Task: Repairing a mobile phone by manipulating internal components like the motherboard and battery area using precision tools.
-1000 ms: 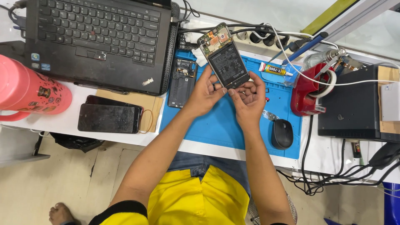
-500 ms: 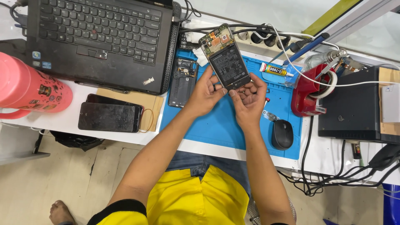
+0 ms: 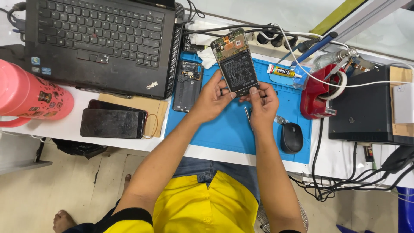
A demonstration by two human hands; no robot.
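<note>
Both hands, left hand [image 3: 211,99] and right hand [image 3: 263,101], still grip the opened phone's [image 3: 235,62] lower end above the blue mat [image 3: 228,129]; nothing has shifted, so the work stands unchanged.

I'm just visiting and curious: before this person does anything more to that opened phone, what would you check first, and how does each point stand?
1. Both hands grip the opened phone: left hand and right hand hold its lower end. Ok.
2. Phone is over the blue mat. Ok.
3. Phone's back is off, battery and circuit board exposed. Ok.
4. Metal tool within reach on the mat. Ok.
5. Glue tube capped: cannot tell.
6. Cables lie clear of the phone. Ok.
</note>
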